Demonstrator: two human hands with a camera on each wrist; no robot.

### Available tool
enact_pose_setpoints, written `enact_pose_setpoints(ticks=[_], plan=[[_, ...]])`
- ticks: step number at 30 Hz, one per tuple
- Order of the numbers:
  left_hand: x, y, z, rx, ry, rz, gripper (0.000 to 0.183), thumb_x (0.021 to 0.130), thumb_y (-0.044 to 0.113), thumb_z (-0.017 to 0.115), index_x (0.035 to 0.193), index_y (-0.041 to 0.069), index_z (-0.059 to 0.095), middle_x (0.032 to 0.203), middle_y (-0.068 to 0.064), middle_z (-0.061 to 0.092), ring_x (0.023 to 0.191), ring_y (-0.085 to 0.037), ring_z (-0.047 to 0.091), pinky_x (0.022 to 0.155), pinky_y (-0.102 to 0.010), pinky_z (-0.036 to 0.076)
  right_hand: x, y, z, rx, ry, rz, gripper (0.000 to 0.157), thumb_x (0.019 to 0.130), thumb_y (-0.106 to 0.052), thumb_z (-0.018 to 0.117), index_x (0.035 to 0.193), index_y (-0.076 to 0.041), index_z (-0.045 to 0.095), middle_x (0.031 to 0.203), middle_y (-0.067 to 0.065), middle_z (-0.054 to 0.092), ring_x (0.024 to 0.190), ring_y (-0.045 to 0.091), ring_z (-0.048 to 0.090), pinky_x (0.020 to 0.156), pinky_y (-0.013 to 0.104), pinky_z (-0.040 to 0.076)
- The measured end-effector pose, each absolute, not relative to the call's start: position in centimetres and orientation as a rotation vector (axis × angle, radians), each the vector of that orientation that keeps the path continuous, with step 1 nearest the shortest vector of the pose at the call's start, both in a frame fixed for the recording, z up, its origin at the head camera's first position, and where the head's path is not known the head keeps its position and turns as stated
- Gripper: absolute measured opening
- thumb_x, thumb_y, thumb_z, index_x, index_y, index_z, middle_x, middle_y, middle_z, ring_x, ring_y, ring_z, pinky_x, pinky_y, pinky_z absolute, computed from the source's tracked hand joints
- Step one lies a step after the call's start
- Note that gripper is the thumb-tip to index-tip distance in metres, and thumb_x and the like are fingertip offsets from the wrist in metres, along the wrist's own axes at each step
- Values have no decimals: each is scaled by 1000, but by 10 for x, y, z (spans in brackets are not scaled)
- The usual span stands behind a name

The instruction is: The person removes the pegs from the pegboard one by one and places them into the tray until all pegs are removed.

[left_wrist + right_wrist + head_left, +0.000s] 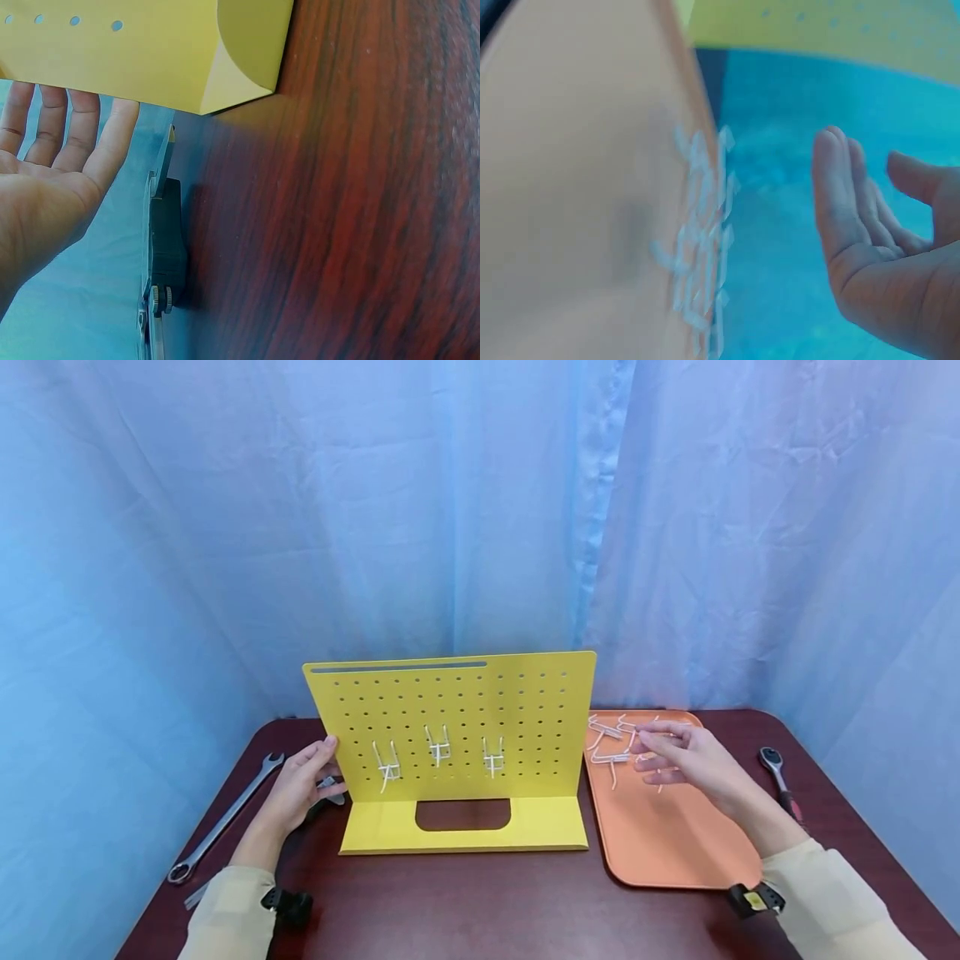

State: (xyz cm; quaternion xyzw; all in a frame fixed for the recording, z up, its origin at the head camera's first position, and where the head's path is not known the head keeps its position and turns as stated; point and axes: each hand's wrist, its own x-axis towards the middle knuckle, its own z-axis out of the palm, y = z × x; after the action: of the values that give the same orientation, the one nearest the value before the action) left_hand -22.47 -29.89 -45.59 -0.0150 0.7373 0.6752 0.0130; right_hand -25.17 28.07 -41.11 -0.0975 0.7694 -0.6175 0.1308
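A yellow pegboard [450, 710] stands upright on its base, with three white wire hooks on it: a left hook [387, 770], a middle one [438, 748] and a right one [492, 762]. At the board's left edge, my left hand [298, 787] grips it, thumb at the front and fingers [79, 127] reaching behind the edge. My right hand [693, 764] hovers over the far part of an orange tray [675, 843], thumb and fingers apart with nothing between them. Several white hooks [611, 758] lie in the tray by its fingertips, partly hidden by the hand.
Left of the board lies a long combination wrench [225, 818]. A dark-bodied tool [166, 232] lies beside the left hand, mostly hidden by it in the head view. A ratchet [776, 777] lies right of the tray. Blue curtains [450, 510] hang behind the table.
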Motion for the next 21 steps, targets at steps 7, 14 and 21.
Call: enact_pose_setpoints(ticks=[7, 14, 21], plan=[[-225, -300, -456, -37, 2285, 2115, 42, 104, 49, 53, 128, 17, 66, 108, 0, 70, 101, -20, 65, 89, -46, 57, -234, 237, -396, -435, 2169, -1981, 44, 105, -25, 61, 133, 8, 52, 120, 12, 69, 105, 28, 71, 89, 44, 57], [-225, -300, -457, -29, 2279, 2125, 39, 104, 48, 53, 127, 19, 67, 108, 1, 71, 100, -19, 66, 88, -45, 58, -220, 192, -401, -496, 2169, -1858, 51, 102, -29, 65, 142, -1, 51, 143, 19, 54, 131, 34, 53, 104, 44, 48], [-225, -301, -458, -22, 2270, 2136, 38, 104, 48, 53, 125, 20, 68, 107, 1, 71, 99, -19, 66, 88, -45, 58, -219, 152, -414, -398, 1862, -1923, 57, 102, -26, 64, 145, 5, 44, 150, 24, 45, 132, 42, 51, 101, 46, 50]])
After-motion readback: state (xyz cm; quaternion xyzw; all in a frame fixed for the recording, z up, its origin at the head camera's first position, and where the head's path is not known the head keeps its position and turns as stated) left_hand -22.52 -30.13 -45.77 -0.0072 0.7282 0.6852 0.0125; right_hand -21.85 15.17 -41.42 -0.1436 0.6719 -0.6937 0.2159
